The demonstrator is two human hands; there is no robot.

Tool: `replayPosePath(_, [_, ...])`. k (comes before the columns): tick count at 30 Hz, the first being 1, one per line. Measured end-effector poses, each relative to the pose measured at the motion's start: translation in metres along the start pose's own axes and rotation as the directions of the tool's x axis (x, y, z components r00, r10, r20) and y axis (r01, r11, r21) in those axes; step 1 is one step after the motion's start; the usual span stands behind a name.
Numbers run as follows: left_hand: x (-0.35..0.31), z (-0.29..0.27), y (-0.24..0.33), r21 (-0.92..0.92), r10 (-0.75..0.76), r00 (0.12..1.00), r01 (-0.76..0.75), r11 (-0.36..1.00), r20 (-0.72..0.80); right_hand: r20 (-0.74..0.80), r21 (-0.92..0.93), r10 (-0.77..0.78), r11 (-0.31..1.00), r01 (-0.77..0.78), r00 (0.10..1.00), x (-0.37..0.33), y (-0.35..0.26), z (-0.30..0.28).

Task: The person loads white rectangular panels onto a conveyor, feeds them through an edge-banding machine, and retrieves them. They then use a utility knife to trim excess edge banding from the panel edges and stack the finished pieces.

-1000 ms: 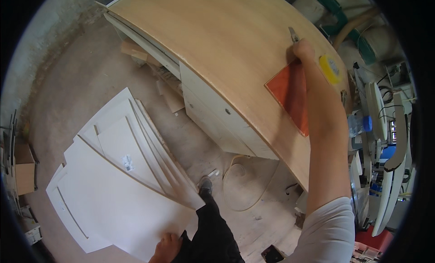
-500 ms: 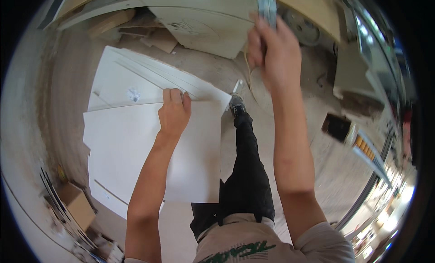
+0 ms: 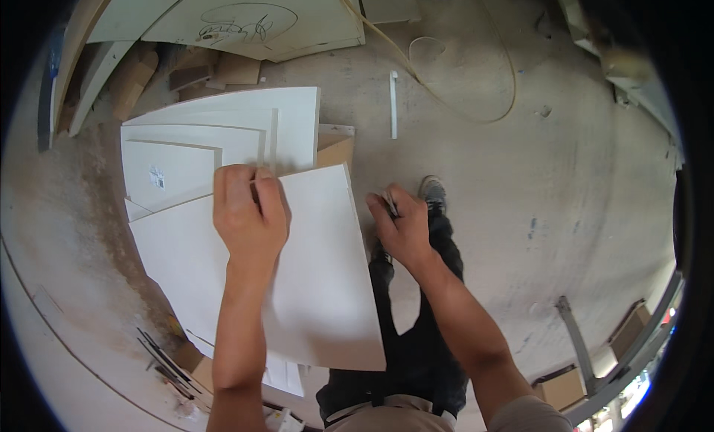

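My left hand (image 3: 249, 213) is closed over the far edge of a large white board (image 3: 320, 276), fingers curled round it. The board leans in front of a stack of other white panels (image 3: 294, 127), one of which bears a small printed label (image 3: 157, 177). To the right of the board, my right hand (image 3: 405, 227) is closed on a small, thin item with a metallic look. Most of that item is hidden by the fingers, so its kind cannot be made out.
A pale panel with dark scribbles (image 3: 312, 23) stands at the back, wood offcuts (image 3: 238, 71) beside it. A narrow white strip (image 3: 393, 108) and a looping yellowish hose (image 3: 513, 82) lie on the concrete floor. Cardboard boxes (image 3: 561, 387) sit at lower right, near my shoes (image 3: 433, 194).
My right hand has come down from a grey metal object at the top to beside the board's right edge. The view has shifted rightward. My left hand keeps hold of the board, which is now tilted.
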State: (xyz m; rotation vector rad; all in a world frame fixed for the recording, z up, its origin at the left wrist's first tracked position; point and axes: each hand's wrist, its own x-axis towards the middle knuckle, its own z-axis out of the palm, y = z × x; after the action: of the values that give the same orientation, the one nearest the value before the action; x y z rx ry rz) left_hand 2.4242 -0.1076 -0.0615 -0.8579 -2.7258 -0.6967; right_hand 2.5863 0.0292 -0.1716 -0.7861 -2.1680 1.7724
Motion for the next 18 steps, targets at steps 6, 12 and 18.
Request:
replayPosePath(6, [-0.004, -0.002, -0.001, 0.077, -0.072, 0.997, 0.07, 0.995, 0.024, -0.006, -0.027, -0.293, 0.956, 0.293, 0.956, 0.016, -0.015, 0.024])
replayPosePath(12, [-0.002, -0.007, -0.004, 0.013, 0.04, 0.998, -0.04, 0.999, 0.038, -0.047, -0.095, -0.268, 0.96, 0.263, 0.962, 0.024, -0.024, 0.024])
replayPosePath(18, [-0.006, -0.006, -0.012, 0.138, -0.013, 1.0, 0.011, 0.99, 0.013, -0.035, -0.102, -0.261, 0.961, 0.256, 0.965, 0.03, -0.018, 0.031])
